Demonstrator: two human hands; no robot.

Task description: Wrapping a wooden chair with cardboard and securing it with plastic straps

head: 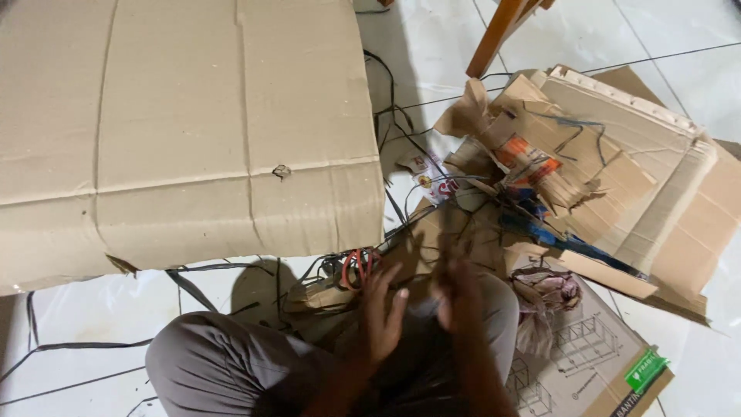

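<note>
— The fingers, how do they stand?

— On the left hand (384, 313) the fingers (397, 303) are spread and slightly curled, palm turned toward the other hand. The right hand (455, 297) is blurred; whether its fingers are spread or closed I cannot tell.

— Do they hold anything?

— Something dark and blurred sits between the two hands; I cannot make out what it is. Both hands hover over the person's lap, above grey trousers (208, 359), knees folded on the white tiled floor (432, 46).

— What lies nearest?

— Just beyond the left hand, a small coil of red wire (356, 268) among tangled black straps (193, 289). To the right of the right hand, a crumpled plastic bag (544, 289) rests on a flat printed carton (594, 359) with line drawings and a green label.

— And further out?

— A large flattened cardboard sheet (185, 131) fills the upper left. On the right, a pile of torn cardboard pieces (617, 177) with scraps of orange and blue wrapping. An orange wooden leg (494, 35) stands at the top.
</note>
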